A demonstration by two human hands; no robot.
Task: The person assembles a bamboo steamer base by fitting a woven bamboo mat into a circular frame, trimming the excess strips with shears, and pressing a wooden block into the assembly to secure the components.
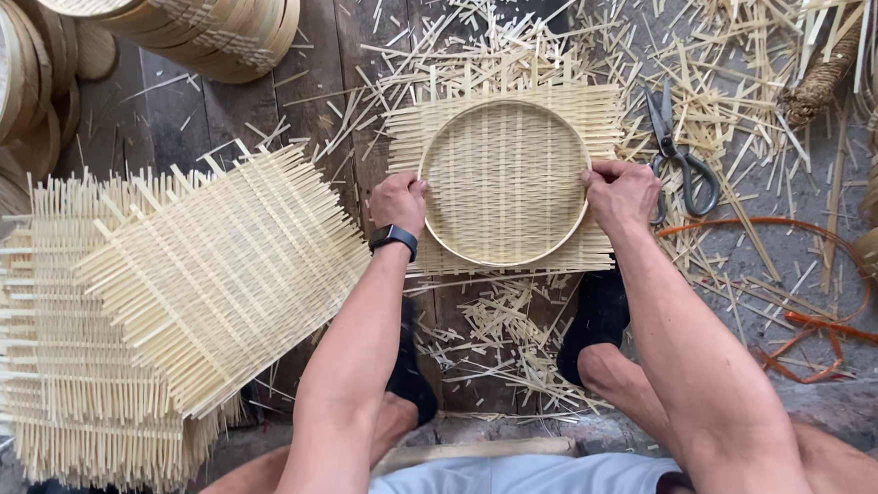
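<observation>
Both hands [398,202] [619,193] pressed onto hoop [503,183] rim

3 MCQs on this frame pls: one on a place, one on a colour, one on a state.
1. Where do the scissors lie?
A. On the stack of woven mats
B. On the floor beside the right hand
C. Inside the hoop

2. What colour is the band on the left wrist?
A. Black
B. Orange
C. White

3. How do the hands meet the round bamboo hoop?
A. Only the left hand touches it
B. Both hover clear of it
C. Left hand and right hand each grip its rim

Answers:
1 B: the scissors rest among bamboo scraps just beyond the right hand.
2 A: the band is dark black.
3 C: fingers curl over the rim on opposite sides, hoop pressed on a woven mat.
</observation>
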